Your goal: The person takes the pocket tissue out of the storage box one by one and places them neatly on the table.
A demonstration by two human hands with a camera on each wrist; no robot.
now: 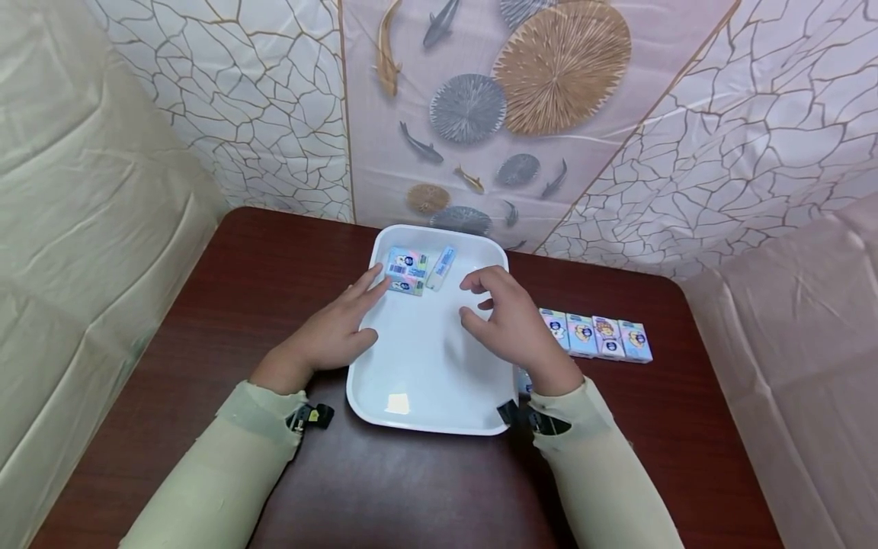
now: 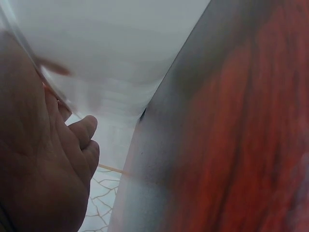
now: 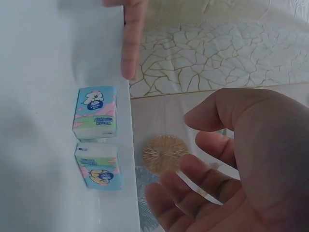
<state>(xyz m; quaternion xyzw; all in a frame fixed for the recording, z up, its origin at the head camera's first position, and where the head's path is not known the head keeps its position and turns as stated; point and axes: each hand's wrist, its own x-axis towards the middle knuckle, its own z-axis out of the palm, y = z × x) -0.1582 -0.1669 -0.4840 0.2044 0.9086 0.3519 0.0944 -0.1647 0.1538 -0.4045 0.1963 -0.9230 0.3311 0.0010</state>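
Note:
Small pastel tissue packs lie in the far left part of a white tray (image 1: 428, 358). Two of them, an upper pack (image 1: 406, 259) and a lower pack (image 1: 405, 285), are close together, and a third pack (image 1: 441, 268) lies at a slant beside them. My left hand (image 1: 336, 328) reaches over the tray's left rim, fingers extended, its fingertips close to the lower pack; contact cannot be made out. Above the tray's right side hovers my right hand (image 1: 504, 316), fingers loosely bent with nothing between them. The right wrist view shows two packs (image 3: 96, 112) standing near the rim.
Right of the tray, a row of tissue packs (image 1: 608, 338) lies on the dark wooden table (image 1: 658, 427). Another pack (image 1: 524, 381) is mostly hidden by my right wrist. Patterned cloth (image 1: 274, 99) hangs behind the table, and pale cloth (image 1: 809, 320) flanks it.

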